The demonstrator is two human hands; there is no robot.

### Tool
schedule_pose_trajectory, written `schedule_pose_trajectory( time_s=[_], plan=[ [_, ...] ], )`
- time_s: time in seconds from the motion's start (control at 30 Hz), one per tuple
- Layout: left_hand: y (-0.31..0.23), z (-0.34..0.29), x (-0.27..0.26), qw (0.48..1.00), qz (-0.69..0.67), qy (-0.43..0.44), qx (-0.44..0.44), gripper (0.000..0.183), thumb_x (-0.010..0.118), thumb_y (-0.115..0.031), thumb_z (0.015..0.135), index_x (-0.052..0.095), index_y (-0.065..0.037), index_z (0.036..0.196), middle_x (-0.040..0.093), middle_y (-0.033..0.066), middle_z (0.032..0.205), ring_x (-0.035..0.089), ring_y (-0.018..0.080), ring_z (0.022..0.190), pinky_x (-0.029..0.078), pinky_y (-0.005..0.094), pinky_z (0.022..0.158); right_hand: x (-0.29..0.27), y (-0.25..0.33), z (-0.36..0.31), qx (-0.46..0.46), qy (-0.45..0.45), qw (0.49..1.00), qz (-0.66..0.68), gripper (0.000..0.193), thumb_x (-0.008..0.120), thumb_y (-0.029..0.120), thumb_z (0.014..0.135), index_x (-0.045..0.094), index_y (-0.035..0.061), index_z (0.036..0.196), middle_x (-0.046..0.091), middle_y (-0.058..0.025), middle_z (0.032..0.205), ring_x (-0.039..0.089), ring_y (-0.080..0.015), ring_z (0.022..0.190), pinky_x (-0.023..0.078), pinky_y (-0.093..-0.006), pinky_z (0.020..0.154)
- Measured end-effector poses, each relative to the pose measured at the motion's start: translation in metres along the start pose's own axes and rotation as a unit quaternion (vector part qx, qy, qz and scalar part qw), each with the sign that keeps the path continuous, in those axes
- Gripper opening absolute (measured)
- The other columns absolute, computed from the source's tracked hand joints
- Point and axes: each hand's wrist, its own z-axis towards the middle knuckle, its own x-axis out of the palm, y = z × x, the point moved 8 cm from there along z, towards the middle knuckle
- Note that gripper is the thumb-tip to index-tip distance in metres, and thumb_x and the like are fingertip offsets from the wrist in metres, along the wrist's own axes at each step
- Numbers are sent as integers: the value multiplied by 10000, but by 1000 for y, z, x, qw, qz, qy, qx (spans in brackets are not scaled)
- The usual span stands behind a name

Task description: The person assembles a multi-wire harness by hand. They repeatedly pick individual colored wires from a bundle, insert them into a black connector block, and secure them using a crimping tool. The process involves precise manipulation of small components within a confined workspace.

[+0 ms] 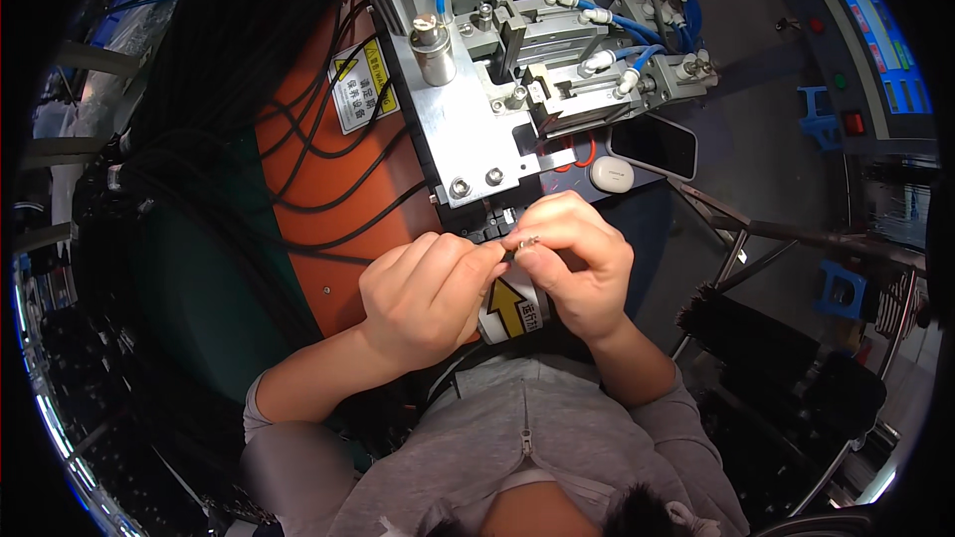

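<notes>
Close together in front of my chest, my left hand (423, 288) and my right hand (582, 264) meet at the fingertips. The left one is closed, thumb against forefinger, on a thin black cable (343, 260) that runs in from the left. A small shiny metal piece (529, 242) shows between the thumb and forefinger of my right hand, seemingly at the cable's end; its exact kind is too small to tell. Just beyond my fingertips stands a machine with a bright metal plate (468, 129), and small black parts (487, 224) sit under its near edge.
Many black cables (269, 20) hang at the left and cross an orange surface (328, 194). Blue air tubes (642, 32) feed the machine. Right of it lie a phone (654, 147), a white rounded case (612, 175) and red-handled scissors (589, 149). A screen (885, 40) stands at far right.
</notes>
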Motion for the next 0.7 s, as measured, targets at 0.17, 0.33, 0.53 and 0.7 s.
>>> schedule_pose_trajectory(
  time_s=[0.17, 0.33, 0.53, 0.7],
  plan=[
    [2, -1, 9, 999, -34, 30, -23, 184, 711, -91, 726, 628, -16, 872, 475, 37, 704, 515, 149, 571, 392, 279, 440, -5, -7, 0, 59, -42, 997, 37, 142, 746, -35, 713, 679, -5, 834, 654, -101, 826, 620, -179, 806, 482, -273, 697],
    [2, -5, 10, 999, -6, 43, -20, 198, 685, -46, 695, 623, -5, 878, 457, 37, 703, 521, 148, 578, 405, 269, 441, 0, 23, 0, -90, -50, 970, -222, 149, 763, -24, 692, 642, 9, 772, 632, -101, 773, 594, -192, 716, 461, -282, 640],
    [0, -5, 9, 999, -35, 31, -25, 197, 648, -28, 696, 625, -1, 890, 471, 36, 724, 531, 145, 596, 420, 263, 447, -1, -11, -7, 126, -71, 989, 41, 156, 748, -23, 690, 625, 22, 776, 602, -90, 750, 561, -224, 691, 453, -307, 647],
    [2, -5, 10, 999, -28, 35, -16, 228, 645, -23, 682, 633, -4, 909, 488, 27, 738, 531, 134, 604, 419, 261, 450, -1, 21, 1, -89, -28, 977, -192, 162, 744, -4, 697, 614, 13, 793, 599, -98, 772, 556, -233, 701, 444, -310, 650]
  ],
)
